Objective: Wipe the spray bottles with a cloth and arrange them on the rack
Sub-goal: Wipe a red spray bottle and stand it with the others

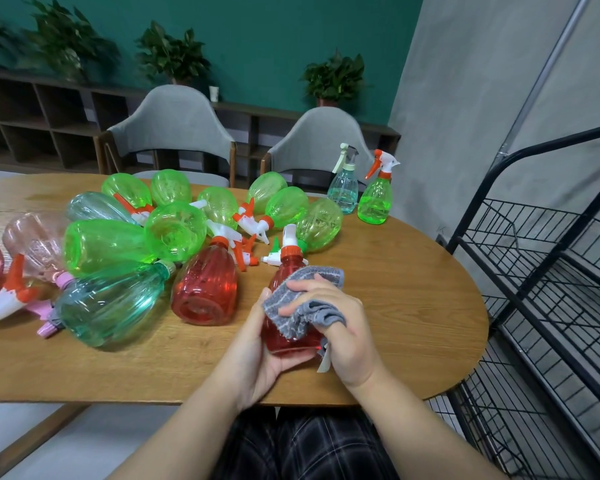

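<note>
Red spray bottle being wiped at the table's near edge

The left hand (262, 344) cups the red bottle (284, 292) from below; the right hand (340, 327) pinches the grey cloth (291, 303) against it; the rack (548, 271) stands well right.

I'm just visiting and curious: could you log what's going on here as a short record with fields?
activity: a person wipes a red spray bottle with a grey cloth
left hand: grips the bottle's base from the side
right hand: presses the cloth against the bottle, fingers curled over it
table: wooden, oval
bottles lying down: a pile of mostly green ones, plus red, pink and teal
bottles standing: a pale blue bottle and a green bottle at the far edge
rack: black wire shelves at the right, no bottles visible on them
</note>
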Action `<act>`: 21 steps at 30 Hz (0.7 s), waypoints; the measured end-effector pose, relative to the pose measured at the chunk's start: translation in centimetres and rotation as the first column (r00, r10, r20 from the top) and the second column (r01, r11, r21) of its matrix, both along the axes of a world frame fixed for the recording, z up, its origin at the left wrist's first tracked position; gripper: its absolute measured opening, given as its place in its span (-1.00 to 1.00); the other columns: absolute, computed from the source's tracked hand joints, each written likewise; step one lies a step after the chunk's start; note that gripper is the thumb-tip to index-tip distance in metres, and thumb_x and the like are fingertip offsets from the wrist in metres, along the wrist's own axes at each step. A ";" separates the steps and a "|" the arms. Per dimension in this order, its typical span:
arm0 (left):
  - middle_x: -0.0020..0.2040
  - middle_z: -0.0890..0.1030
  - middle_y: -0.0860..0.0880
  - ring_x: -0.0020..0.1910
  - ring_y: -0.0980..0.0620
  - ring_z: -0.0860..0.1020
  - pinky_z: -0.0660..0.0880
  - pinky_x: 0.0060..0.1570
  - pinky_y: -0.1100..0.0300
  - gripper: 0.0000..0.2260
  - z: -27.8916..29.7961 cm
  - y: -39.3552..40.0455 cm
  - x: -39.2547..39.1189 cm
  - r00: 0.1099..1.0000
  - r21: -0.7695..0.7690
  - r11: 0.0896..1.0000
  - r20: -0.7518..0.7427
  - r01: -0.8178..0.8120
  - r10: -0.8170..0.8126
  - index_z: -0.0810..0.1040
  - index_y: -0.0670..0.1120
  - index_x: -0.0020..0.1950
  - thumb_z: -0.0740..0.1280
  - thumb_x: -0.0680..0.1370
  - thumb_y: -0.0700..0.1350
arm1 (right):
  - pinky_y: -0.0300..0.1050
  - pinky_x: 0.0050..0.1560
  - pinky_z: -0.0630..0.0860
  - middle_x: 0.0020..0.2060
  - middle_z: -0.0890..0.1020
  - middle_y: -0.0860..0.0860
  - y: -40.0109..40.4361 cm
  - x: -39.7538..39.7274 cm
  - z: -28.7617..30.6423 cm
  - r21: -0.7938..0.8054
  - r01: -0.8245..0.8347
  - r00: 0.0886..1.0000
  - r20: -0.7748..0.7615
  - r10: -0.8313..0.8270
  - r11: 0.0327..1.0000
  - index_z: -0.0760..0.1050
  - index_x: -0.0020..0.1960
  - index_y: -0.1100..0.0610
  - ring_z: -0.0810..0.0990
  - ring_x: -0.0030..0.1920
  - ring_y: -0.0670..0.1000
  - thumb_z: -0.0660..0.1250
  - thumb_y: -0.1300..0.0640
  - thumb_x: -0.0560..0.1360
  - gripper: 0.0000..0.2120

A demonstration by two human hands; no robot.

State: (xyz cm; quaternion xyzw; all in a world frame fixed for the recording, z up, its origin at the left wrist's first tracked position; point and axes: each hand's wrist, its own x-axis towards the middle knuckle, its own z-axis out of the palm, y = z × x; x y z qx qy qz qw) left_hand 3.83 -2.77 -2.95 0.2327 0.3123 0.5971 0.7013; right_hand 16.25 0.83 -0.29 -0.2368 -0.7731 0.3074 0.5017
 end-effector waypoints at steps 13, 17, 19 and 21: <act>0.04 0.69 -0.22 -0.11 -0.14 0.70 0.66 -0.28 0.03 -0.36 -0.2 -0.1 -0.3 0.995 -0.022 0.999 0.084 -0.048 0.050 0.52 -0.12 0.26 0.52 0.26 0.11 | 0.10 0.13 0.47 -0.03 0.66 0.23 0.6 1.4 2.2 -0.734 -0.468 0.626 -0.668 -0.403 0.492 0.56 0.08 0.25 0.62 -0.04 0.19 0.14 0.03 0.56 -0.65; 0.09 0.67 -0.23 -0.02 -0.17 0.68 0.66 -0.15 -0.03 -0.45 -0.2 -0.3 -0.1 1.000 0.003 1.000 0.019 -0.019 0.019 0.51 -0.16 0.27 0.53 0.36 0.03 | 0.06 -0.03 0.51 -0.13 0.58 0.26 1.2 0.3 3.1 -0.765 -0.210 0.848 -0.453 -0.276 0.609 0.52 0.00 0.25 0.58 -0.12 0.20 0.30 -0.02 0.46 -0.67; 0.10 0.67 -0.23 -0.01 -0.17 0.68 0.65 -0.19 -0.03 -0.31 -0.3 -0.3 0.0 1.000 0.038 0.999 -0.008 -0.012 0.012 0.52 -0.16 0.27 0.61 0.22 0.05 | 0.03 0.03 0.51 -0.08 0.63 0.20 1.3 -0.2 3.1 -0.658 -0.003 0.960 -0.214 -0.183 0.753 0.55 -0.02 0.21 0.62 -0.04 0.16 0.36 -0.06 0.39 -0.66; 0.05 0.69 -0.15 -0.07 -0.11 0.69 0.63 -0.25 -0.01 -0.46 -0.4 -0.2 0.0 0.999 0.075 0.997 -0.035 -0.018 0.021 0.51 -0.08 0.30 0.52 0.37 0.02 | -0.12 0.22 0.45 0.08 0.65 -0.03 1.0 -0.7 2.6 -0.446 0.071 0.993 -0.052 -0.105 0.892 0.59 0.08 0.03 0.58 0.18 -0.07 0.26 0.09 0.46 -0.77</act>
